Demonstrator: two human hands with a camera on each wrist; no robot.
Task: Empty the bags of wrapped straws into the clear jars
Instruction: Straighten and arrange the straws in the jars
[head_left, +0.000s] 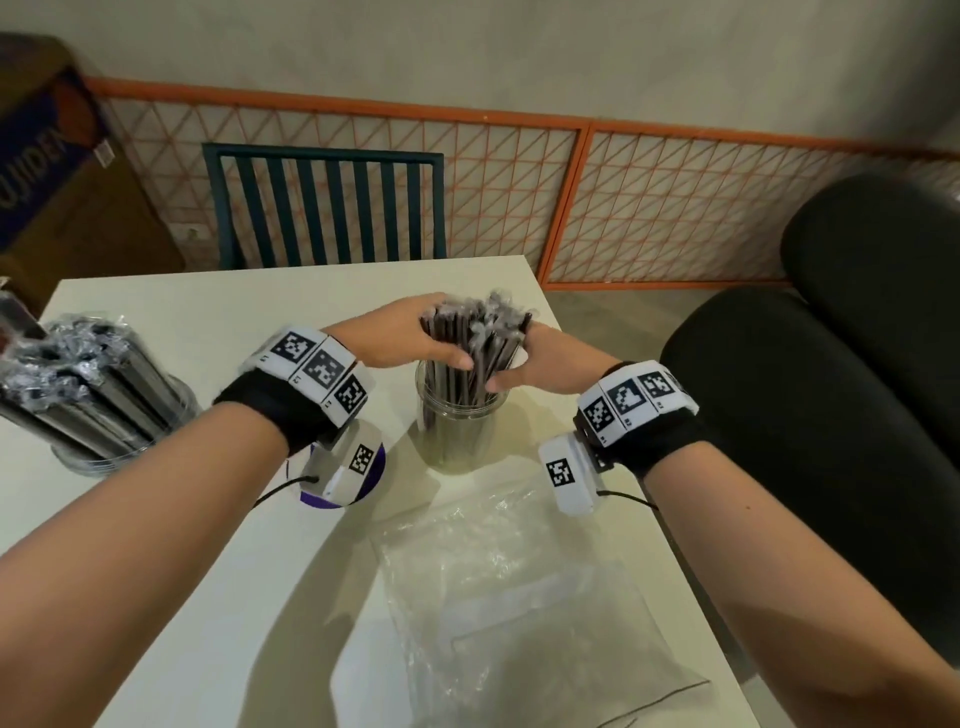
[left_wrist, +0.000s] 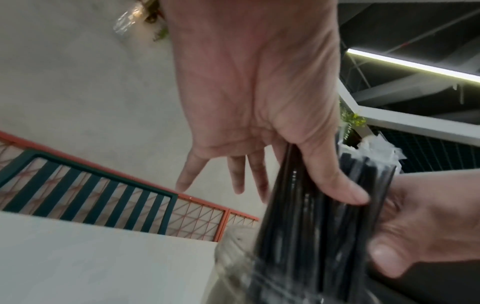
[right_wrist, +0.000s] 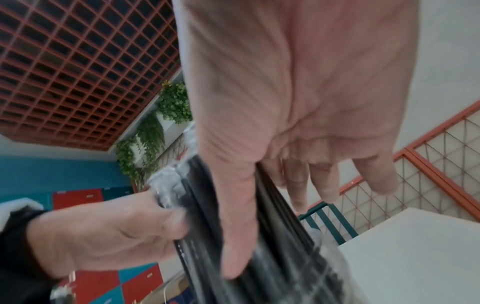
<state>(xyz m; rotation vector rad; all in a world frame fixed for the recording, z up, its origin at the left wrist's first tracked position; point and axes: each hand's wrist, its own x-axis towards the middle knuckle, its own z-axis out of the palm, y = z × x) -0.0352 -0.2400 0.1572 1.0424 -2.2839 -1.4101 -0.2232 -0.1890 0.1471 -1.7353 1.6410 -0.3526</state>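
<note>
Both my left hand (head_left: 410, 332) and right hand (head_left: 540, 358) clamp the bundle of black wrapped straws (head_left: 475, 338); I'd lower it straight into the clear plastic jar (head_left: 460, 431), releasing evenly.

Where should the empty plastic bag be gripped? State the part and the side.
Take the empty plastic bag by its right edge, coming from the right. It lies flat and limp on the table, so pinch with the fingers; that edge reaches the table's side.
</note>
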